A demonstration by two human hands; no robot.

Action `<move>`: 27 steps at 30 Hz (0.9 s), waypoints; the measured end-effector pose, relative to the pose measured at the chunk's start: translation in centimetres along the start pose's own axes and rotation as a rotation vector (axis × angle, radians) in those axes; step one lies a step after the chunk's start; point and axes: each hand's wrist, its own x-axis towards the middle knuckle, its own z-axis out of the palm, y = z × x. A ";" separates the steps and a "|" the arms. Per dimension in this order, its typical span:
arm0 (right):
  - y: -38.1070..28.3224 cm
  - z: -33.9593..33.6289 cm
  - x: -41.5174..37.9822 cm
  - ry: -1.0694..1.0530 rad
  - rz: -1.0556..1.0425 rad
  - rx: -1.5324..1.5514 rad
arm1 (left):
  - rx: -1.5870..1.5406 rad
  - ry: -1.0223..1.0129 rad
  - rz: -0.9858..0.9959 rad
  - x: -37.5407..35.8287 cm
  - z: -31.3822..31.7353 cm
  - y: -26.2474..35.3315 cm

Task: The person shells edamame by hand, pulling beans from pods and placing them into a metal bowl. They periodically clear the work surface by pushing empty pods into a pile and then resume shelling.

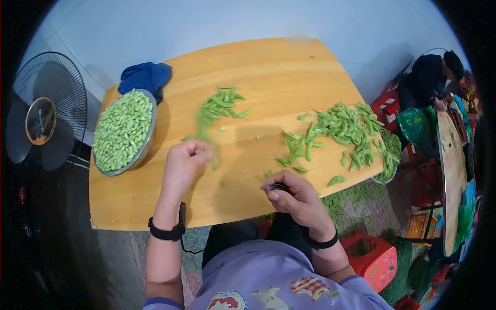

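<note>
My left hand hovers over the near-left part of the wooden table, fingers curled in, their tips smeared by motion. Green streaks blur beside those fingertips, so what they hold cannot be made out. A little pile of green soybean pods lies just beyond this hand. At the table's near edge, my right hand is closed around a small dark curved tool, mostly hidden by the fingers. Past it, to the right, spreads a larger heap of soybean pods.
On the left stands a bowl heaped with green beans, with a blue cloth behind it. A fan is farther left. More pods fill a bag at the right edge. A red stool and another person are at right.
</note>
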 end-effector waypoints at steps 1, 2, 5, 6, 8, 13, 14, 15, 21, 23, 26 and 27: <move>-0.2 0.1 0.0 0.022 -0.020 0.013 | -0.379 -0.149 -0.171 -0.8 0.5 1.4; -0.2 0.0 0.1 0.044 -0.016 0.010 | -0.388 -0.170 -0.169 -1.5 1.1 2.5; 0.0 -0.7 0.3 0.014 -0.072 -0.137 | -0.612 -0.354 -0.188 -3.1 2.7 4.4; 0.0 -0.8 0.2 0.026 -0.064 -0.144 | -0.623 -0.366 -0.189 -3.4 3.0 4.9; -0.2 -1.0 0.0 0.016 -0.140 -0.186 | -0.595 -0.382 -0.079 -3.9 3.6 5.9; -0.5 -1.7 -0.4 0.025 -0.214 -0.332 | -0.489 -0.370 0.054 -4.1 4.8 6.8; -0.6 -1.8 -0.4 0.023 -0.250 -0.374 | -0.435 -0.351 0.128 -4.2 5.0 6.9; -0.7 -1.9 -0.5 0.022 -0.247 -0.376 | -0.439 -0.351 0.126 -4.2 5.2 6.9; -1.1 -2.3 -0.9 0.040 -0.248 -0.515 | -0.352 -0.348 0.211 -4.3 5.5 7.4; -1.3 -2.0 -1.1 0.062 -0.223 -0.476 | -0.375 -0.358 0.141 -4.4 5.5 7.9; -1.1 -2.0 -1.4 0.080 -0.259 -0.484 | -0.397 -0.392 0.094 -4.6 5.6 7.8; -1.0 -2.0 -1.5 0.084 -0.255 -0.484 | -0.399 -0.396 0.092 -4.5 5.5 7.8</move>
